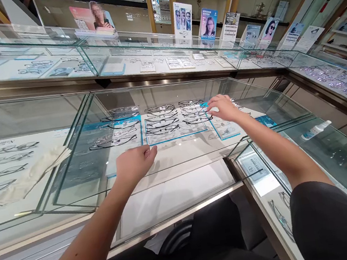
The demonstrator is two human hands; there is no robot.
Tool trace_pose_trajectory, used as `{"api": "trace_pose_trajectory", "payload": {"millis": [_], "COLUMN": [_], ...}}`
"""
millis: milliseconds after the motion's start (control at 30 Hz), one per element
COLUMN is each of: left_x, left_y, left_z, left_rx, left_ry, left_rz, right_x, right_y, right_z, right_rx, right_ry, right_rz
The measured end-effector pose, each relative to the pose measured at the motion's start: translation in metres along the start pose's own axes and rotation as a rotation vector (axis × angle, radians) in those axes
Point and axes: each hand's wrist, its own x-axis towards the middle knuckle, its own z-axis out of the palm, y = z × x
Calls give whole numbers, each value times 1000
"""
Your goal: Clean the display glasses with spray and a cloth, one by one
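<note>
Three columns of glasses at the counter, each a short stack of frames laid crosswise: left column (113, 143), middle column (163, 130), right column (194, 121). The middle one sits within a blue-edged sheet (177, 137); reflections make it hard to tell which pane covers what. Left hand (136, 164) hangs just in front of the left and middle columns, knuckles up, thumb along the curled forefinger; nothing shows in it, but the palm is hidden, so whether it grips anything cannot be told. Right hand (222, 107) is over the right end of the right column, fingers bent downward, tips near the frames; contact or grip cannot be told either. Progress, as judged: left and middle columns look laid out in fair order, and the work seems centred on the right side. More frames show beyond the right wrist, partly covered, so what is left there cannot be counted. Off to the left, a pale cloth (33, 175) lies near another group of glasses (16, 148); at right, a small bottle (315, 130) lies on its side.
</note>
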Motion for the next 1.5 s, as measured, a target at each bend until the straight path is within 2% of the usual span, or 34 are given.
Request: {"api": "trace_pose_trajectory", "payload": {"millis": [167, 233, 333, 533, 1167, 1333, 1500], "left_x": [-1, -1, -2, -2, -1, -1, 6], "left_y": [3, 4, 5, 5, 2, 1, -1], "left_z": [-2, -4, -5, -4, -2, 2, 3], "left_rx": [9, 10, 15, 21, 18, -3, -25], "left_ry": [-10, -17, -22, -33, -24, -6, 5], "left_rz": [-8, -16, -15, -14, -8, 6, 25], "right_x": [-51, -72, -92, -95, -46, -46, -58], "right_y": [71, 89, 102, 105, 116, 104, 78], "right_z": [-35, -39, -34, -23, 4, 4, -5], "right_rx": [-102, -143, -179, -175, -152, -174, -165], "right_ry": [-47, -93, -113, -92, 5, 11, 41], "right_rz": [140, 198, 235, 230, 262, 286, 307]}}
